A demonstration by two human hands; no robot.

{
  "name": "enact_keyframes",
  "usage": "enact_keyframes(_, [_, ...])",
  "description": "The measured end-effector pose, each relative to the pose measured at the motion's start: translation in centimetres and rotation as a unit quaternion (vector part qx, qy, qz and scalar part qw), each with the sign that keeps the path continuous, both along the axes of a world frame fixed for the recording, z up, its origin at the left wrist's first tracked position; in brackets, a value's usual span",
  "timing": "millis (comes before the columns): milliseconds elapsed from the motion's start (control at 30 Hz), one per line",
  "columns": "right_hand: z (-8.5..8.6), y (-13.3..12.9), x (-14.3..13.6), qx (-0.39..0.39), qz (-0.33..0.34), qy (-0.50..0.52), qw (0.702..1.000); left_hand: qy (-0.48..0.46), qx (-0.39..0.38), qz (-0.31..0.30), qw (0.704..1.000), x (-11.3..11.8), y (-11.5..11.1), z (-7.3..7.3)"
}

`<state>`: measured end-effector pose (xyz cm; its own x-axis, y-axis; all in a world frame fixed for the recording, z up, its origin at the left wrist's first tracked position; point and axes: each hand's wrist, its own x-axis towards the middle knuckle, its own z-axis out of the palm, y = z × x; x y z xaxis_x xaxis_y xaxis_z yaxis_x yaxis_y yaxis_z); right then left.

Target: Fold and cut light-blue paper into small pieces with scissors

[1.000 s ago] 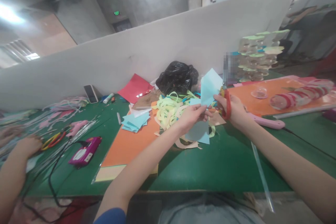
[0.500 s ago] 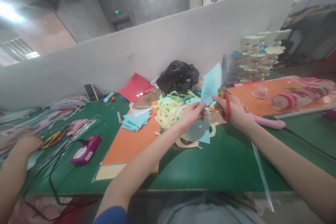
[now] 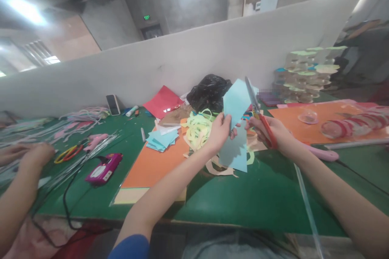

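Pinched in my left hand (image 3: 221, 131) is a piece of light blue paper (image 3: 236, 99), held upright with an angled top edge. My right hand (image 3: 270, 131) grips a pair of scissors (image 3: 255, 103) by the orange-red handle, blades pointing up along the paper's right side. Beneath my hands lies another light blue sheet (image 3: 235, 156). Left of it is a heap of pale green paper strips (image 3: 199, 129). Small cut blue pieces (image 3: 161, 139) are stacked on an orange sheet (image 3: 148, 166).
A black plastic bag (image 3: 209, 92) and red paper (image 3: 162, 101) stand by the partition. A pink glue gun (image 3: 319, 152) lies right, near a striped roll (image 3: 355, 125) and stacked clear cups (image 3: 308, 75). At left are a purple box (image 3: 105, 168) and a co-worker's hands (image 3: 36, 156).
The scissors have swung up into view with blades beside the paper. The held paper has turned to face me and its top is now angled. The view has shifted slightly.
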<state>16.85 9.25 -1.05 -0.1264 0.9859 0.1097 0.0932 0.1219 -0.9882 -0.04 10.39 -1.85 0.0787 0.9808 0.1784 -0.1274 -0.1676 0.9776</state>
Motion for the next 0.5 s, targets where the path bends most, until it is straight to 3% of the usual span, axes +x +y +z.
enact_keyframes(100, [0.2, -0.4, 0.2, -0.049, 0.077, -0.041, 0.995, -0.009, 0.034, 0.063, 0.997, -1.1, 0.6, 1.1])
enact_keyframes(267, [0.2, -1.5, -0.3, -0.066, 0.128, -0.106, 0.984, -0.042, 0.053, 0.146, 0.987, -3.4, 1.6, 2.6])
enact_keyframes(500, [0.1, -1.7, 0.0, -0.041, 0.146, -0.108, 0.982, -0.028, 0.047, 0.133, 0.990, -4.2, 2.0, 2.2])
